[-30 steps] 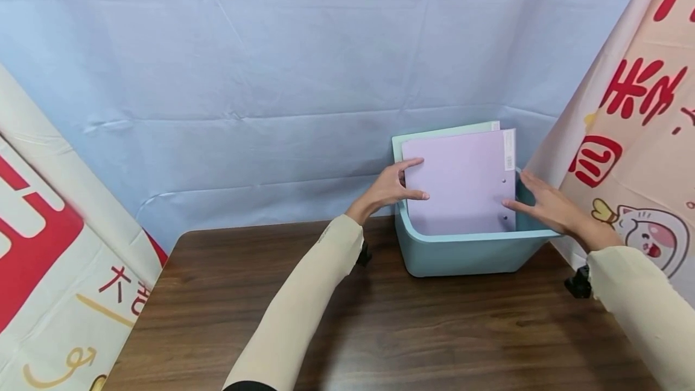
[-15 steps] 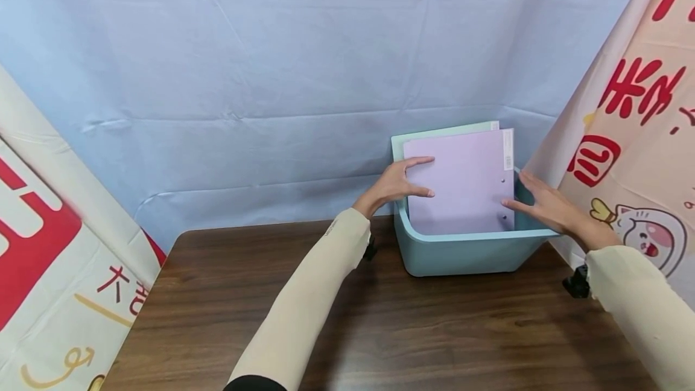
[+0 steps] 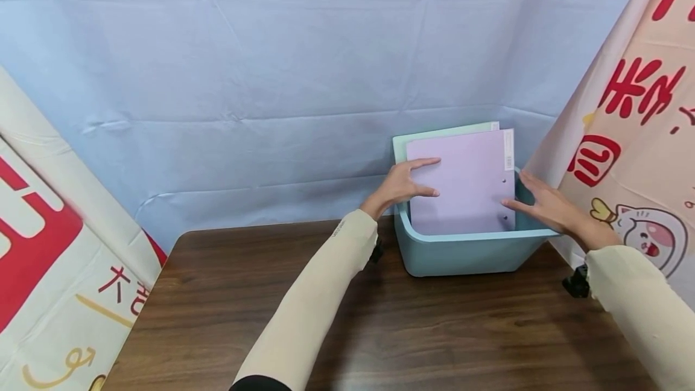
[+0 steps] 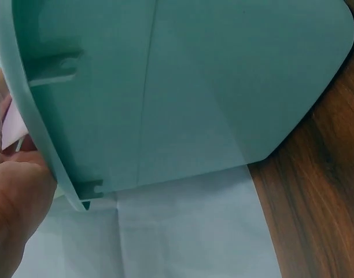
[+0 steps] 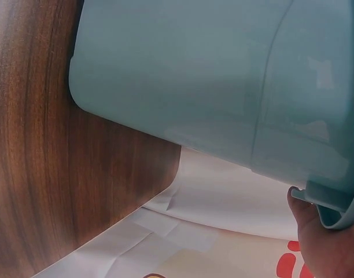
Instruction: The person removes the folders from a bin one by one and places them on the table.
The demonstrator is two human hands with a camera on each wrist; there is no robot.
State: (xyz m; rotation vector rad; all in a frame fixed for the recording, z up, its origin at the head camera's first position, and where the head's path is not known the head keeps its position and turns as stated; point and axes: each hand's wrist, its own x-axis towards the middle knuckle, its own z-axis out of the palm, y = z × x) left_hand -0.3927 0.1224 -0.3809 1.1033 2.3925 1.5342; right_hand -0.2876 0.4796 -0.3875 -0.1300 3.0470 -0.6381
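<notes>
In the head view a purple folder point(image 3: 461, 180) with a white label stands upright in a blue-green plastic bin point(image 3: 461, 255), leaning back against a pale green folder point(image 3: 399, 146). My left hand point(image 3: 399, 183) reaches over the bin's left side. Its index finger and thumb are spread apart and lie at the purple folder's left edge, with the other fingers hidden. My right hand point(image 3: 548, 204) holds the bin's right rim, the thumb inside near the folder's two rivets. A finger point(image 5: 304, 211) hooks under that rim from outside in the right wrist view.
The bin stands on a brown wood-grain table point(image 3: 260, 294) near its back right corner. A pale blue cloth point(image 3: 271, 77) hangs behind. Printed banners flank both sides, the right banner point(image 3: 646, 155) close to the bin.
My left hand has moved slightly right, and the purple folder's left edge has shifted right with it, baring more of the green folder. My right hand and the bin stay nearly still.
</notes>
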